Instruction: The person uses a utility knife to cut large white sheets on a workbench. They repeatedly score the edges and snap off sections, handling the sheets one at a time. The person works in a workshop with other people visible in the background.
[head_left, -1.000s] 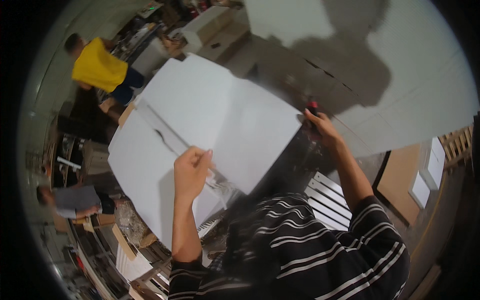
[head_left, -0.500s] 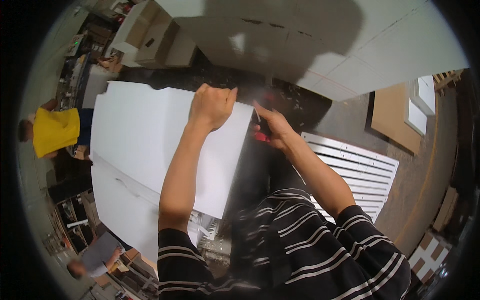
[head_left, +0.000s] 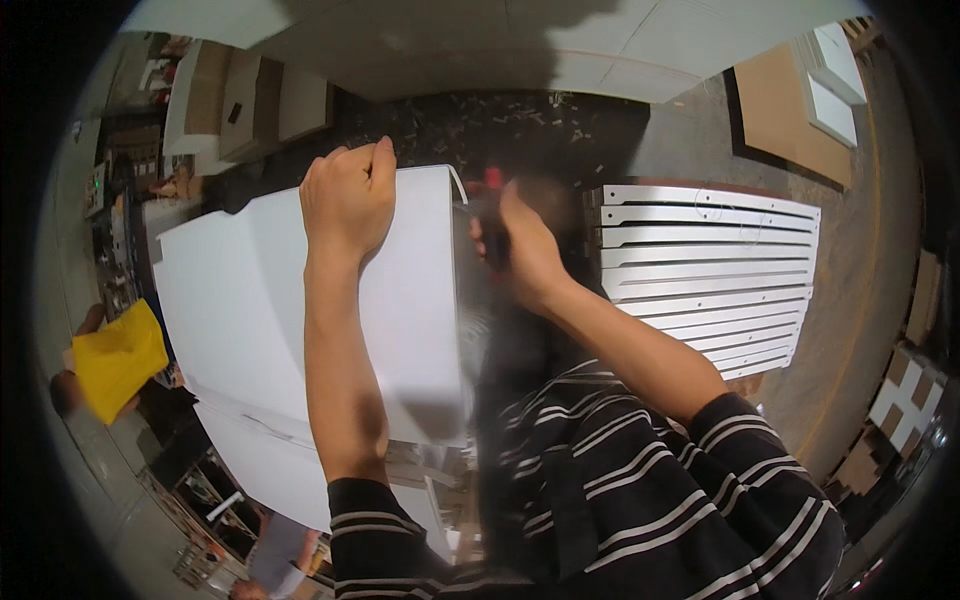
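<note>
My left hand (head_left: 350, 205) is closed over the far edge of a large white panel (head_left: 240, 290), knuckles up and thumb raised. In my right hand (head_left: 530, 245), just beyond the panel's right edge, is a red-and-black hand tool (head_left: 493, 215), upright and blurred, so its exact kind is unclear. A thin pale strip (head_left: 459, 185) curves off the panel's far right corner, close to the tool. I cannot make out whether the tool touches it.
White slotted metal panels (head_left: 710, 265) lie stacked to my right. Cardboard sheets (head_left: 785, 115) with white boxes rest on the floor beyond. Cartons (head_left: 250, 105) stand at the far left. Two people are at the left, one in a yellow top (head_left: 122, 360). Scraps (head_left: 510, 115) litter the dark far floor.
My view has shifted, with the panel and left hand now farther left in it. The tool in my right hand has turned upright, and that hand sits a little apart from the panel's corner.
</note>
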